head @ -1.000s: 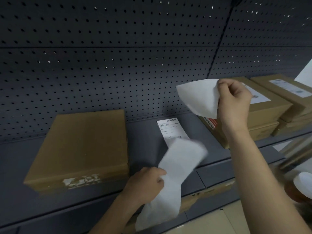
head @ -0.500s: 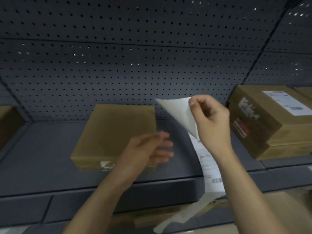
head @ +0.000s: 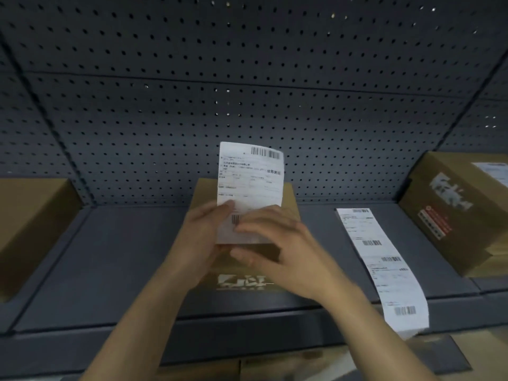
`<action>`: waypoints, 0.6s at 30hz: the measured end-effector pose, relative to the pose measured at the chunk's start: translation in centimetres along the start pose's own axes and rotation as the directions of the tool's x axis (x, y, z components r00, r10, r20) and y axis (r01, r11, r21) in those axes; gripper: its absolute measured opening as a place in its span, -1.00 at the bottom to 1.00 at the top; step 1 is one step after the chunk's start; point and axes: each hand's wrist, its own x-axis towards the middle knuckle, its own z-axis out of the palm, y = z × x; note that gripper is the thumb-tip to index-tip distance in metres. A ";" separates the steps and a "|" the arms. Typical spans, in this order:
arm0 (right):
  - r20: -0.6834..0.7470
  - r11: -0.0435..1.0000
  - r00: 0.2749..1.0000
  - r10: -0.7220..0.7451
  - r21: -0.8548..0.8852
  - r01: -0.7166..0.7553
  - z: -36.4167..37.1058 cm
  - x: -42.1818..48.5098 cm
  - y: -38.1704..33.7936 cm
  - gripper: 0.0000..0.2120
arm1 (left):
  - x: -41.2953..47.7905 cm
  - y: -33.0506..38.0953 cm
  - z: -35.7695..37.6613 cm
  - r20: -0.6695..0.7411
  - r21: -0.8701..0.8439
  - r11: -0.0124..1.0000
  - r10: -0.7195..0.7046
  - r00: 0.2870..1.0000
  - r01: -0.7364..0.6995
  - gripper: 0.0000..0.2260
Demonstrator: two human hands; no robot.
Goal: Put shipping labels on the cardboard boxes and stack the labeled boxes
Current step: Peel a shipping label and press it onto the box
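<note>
The label has swung down from the air to the middle box. The left hand has joined in, its grip pinching the label's left edge. The right hand lays flat fingers across the near end. Pressing down looks next.

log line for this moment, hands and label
phase: labeling | left hand: pinches label edge | right hand: presses label onto box | label top: lifted

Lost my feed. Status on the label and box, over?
Left hand pinches label edge; right hand presses it onto middle box. Far end stands free. Nothing in the way.
</note>
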 end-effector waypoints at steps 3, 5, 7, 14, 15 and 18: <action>-0.234 0.999 0.972 0.038 -0.017 -0.043 0.9 0.8 -0.5 -0.79 | 1.1 0.7 -2.3 -0.017 0.002 1.000 -0.029 0.999 0.029 -0.83; -0.404 0.979 0.892 0.203 0.062 -0.194 1.1 1.4 -0.2 -0.90 | 1.7 1.1 -3.5 -0.013 0.008 0.998 -0.062 0.998 0.062 -0.84; -0.395 0.873 0.786 0.476 0.317 -0.370 1.0 2.2 0.2 -0.96 | 2.1 1.3 -4.3 0.022 0.008 0.996 -0.086 0.996 0.086 -0.84; -0.142 0.591 0.674 0.725 0.631 -0.502 2.0 3.6 1.3 -0.88 | 3.3 0.8 -4.5 0.088 0.011 0.990 -0.140 0.986 0.140 -0.82; -0.133 0.576 0.669 0.731 0.647 -0.501 2.2 3.6 1.5 -0.87 | 3.4 0.7 -4.4 0.094 0.012 0.990 -0.142 0.985 0.142 -0.82; -0.133 0.576 0.673 0.728 0.650 -0.495 2.1 3.6 2.2 -0.85 | 3.7 0.2 -4.1 0.089 0.009 0.987 -0.159 0.983 0.159 -0.83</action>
